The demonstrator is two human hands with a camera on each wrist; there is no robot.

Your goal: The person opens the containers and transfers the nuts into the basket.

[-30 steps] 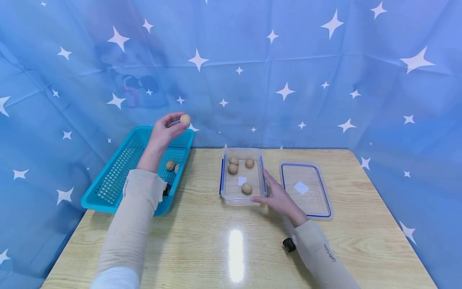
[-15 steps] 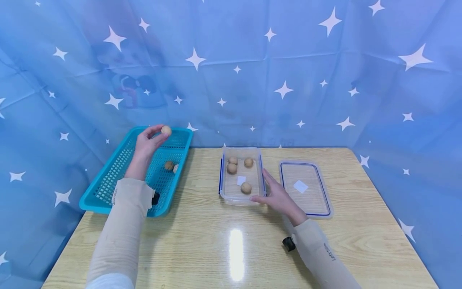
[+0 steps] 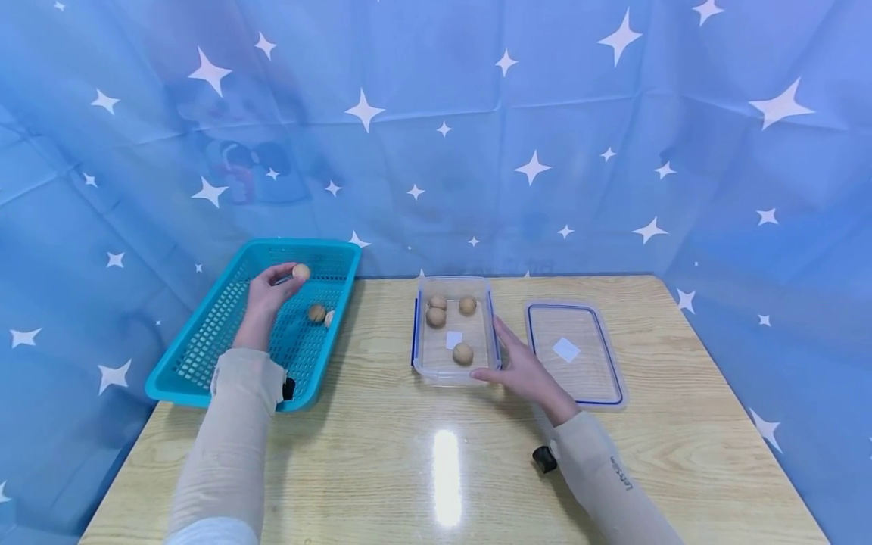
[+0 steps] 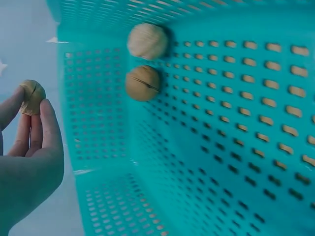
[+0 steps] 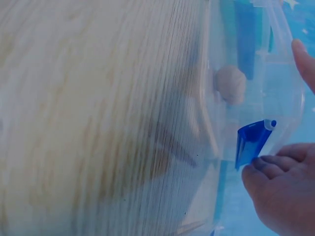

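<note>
My left hand (image 3: 267, 294) pinches a walnut (image 3: 301, 271) between thumb and fingertips, over the far part of the teal basket (image 3: 182, 395). In the left wrist view the held walnut (image 4: 32, 96) shows a dark seam. Two more lie together in the basket: a brown walnut (image 4: 143, 83) and a paler walnut (image 4: 147, 41). At table centre stands a clear plastic container (image 3: 455, 374) with blue side latches, holding several walnuts and a white label. My right hand (image 3: 523, 369) grips its near right corner, thumb at the front; in the right wrist view the fingers sit by a blue latch (image 5: 252, 141).
To the container's right lies its clear lid (image 3: 591, 371) with a blue seal and a white label. The wooden table (image 3: 368, 454) ends at a blue star-patterned curtain (image 3: 436, 151) at the back and sides. The basket's raised rim surrounds the left hand's area.
My left hand has moved left and down with the walnut, from above the basket's far right rim to lower over the basket. The right hand stays at the container.
</note>
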